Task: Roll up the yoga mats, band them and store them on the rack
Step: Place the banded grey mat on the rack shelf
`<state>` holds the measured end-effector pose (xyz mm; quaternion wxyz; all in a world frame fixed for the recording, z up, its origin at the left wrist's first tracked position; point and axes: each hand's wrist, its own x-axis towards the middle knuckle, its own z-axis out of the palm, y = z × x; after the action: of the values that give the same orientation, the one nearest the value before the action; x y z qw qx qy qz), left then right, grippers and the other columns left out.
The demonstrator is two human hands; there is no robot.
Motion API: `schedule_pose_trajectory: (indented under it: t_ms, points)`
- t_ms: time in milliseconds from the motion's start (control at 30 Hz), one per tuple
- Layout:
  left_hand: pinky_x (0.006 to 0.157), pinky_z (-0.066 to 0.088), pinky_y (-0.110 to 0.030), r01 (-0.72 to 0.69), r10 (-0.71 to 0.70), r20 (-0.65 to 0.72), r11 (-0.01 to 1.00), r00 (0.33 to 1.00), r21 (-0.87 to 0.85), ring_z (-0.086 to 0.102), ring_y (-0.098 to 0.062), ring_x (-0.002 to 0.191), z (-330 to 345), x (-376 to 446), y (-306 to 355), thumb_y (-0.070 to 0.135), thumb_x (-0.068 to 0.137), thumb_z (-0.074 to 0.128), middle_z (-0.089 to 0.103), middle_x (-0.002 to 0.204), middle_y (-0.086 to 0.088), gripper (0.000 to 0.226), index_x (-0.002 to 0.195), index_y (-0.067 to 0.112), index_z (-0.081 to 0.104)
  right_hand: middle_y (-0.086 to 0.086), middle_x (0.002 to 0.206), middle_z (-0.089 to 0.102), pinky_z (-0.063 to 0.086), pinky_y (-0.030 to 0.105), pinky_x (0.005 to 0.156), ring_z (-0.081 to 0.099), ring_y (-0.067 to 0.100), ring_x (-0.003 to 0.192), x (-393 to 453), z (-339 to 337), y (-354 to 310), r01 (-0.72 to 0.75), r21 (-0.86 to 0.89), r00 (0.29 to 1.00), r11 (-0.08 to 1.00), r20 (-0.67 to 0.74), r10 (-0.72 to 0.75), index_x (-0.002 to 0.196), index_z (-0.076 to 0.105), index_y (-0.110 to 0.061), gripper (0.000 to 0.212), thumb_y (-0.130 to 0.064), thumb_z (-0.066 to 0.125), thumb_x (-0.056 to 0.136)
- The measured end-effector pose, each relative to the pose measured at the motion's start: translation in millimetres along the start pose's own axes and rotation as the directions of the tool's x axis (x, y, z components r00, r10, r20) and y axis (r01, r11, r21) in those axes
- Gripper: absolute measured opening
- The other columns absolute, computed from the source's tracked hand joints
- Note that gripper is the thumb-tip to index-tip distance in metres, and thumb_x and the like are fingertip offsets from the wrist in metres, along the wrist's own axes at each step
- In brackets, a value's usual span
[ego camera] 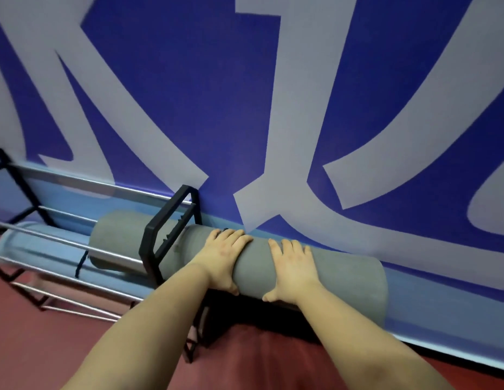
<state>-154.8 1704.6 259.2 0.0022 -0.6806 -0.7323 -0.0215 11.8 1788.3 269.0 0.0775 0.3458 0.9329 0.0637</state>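
Note:
A rolled grey yoga mat (354, 280) lies level and pokes through the black end frame of the rack (166, 229), its left part inside between the silver rails. My left hand (221, 260) wraps over the roll just right of the frame. My right hand (293, 270) grips it a little further right. The roll's right end sticks out past the rack. A dark band loop (80, 263) hangs near the mat's left end.
A light blue rolled mat (34, 243) lies inside the rack at the left, beside the grey one. The blue and white wall (245, 108) stands right behind the rack. Red floor (48, 347) lies below and in front.

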Motion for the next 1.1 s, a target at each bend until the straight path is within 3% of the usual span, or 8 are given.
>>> schedule_pose_trajectory:
  t_ms: [300,533,633,767,1100]
  points:
    - [0.114,0.007,-0.042,0.042,-0.046,0.070,0.997,0.996,0.063,0.022,-0.020,0.136,-6,-8,9,0.054,0.052,0.081,0.024,0.148,0.001,0.117,0.145,0.021,0.019,0.010,0.144,0.027,0.018,0.047,0.113,0.025,0.028,0.133,-8,4,-5,-0.022,0.000,1.000,1.000,-0.018,0.022,0.150,0.003,-0.017,0.123,-0.068,0.070,0.060]
    - [0.111,0.015,-0.045,-0.056,0.056,0.002,0.992,0.998,0.110,0.030,-0.022,0.127,14,-5,6,0.055,0.056,0.077,0.032,0.137,-0.001,0.105,0.140,0.019,0.024,0.004,0.147,0.024,0.017,0.043,0.115,0.024,0.024,0.135,-10,22,-11,-0.095,0.058,0.995,0.994,-0.025,0.096,0.150,0.006,-0.021,0.125,-0.068,0.073,0.056]
    - [0.110,0.017,-0.047,-0.134,0.132,0.027,0.977,0.991,0.168,0.034,-0.024,0.122,28,-4,12,0.053,0.056,0.078,0.036,0.133,-0.004,0.102,0.137,0.016,0.027,0.001,0.145,0.027,0.019,0.042,0.115,0.026,0.021,0.135,-18,40,-20,-0.181,0.143,0.983,0.973,0.029,0.179,0.149,0.009,-0.021,0.124,-0.064,0.076,0.054]
    - [0.111,0.014,-0.050,-0.201,0.200,0.030,0.953,0.979,0.226,0.034,-0.027,0.122,34,-9,13,0.051,0.061,0.076,0.035,0.134,-0.008,0.101,0.139,0.014,0.025,-0.002,0.142,0.031,0.023,0.038,0.113,0.030,0.019,0.132,-28,54,-31,-0.222,0.207,0.974,0.953,-0.006,0.228,0.147,0.014,-0.023,0.121,-0.065,0.076,0.052]
    - [0.111,0.018,-0.051,-0.111,0.116,-0.007,0.963,0.993,0.244,0.031,-0.030,0.127,5,-24,3,0.044,0.064,0.076,0.030,0.138,-0.012,0.101,0.140,0.011,0.018,-0.001,0.136,0.036,0.023,0.033,0.110,0.033,0.019,0.126,-33,12,-35,-0.120,0.154,0.975,0.981,-0.168,0.146,0.143,0.026,-0.025,0.115,-0.067,0.076,0.048]
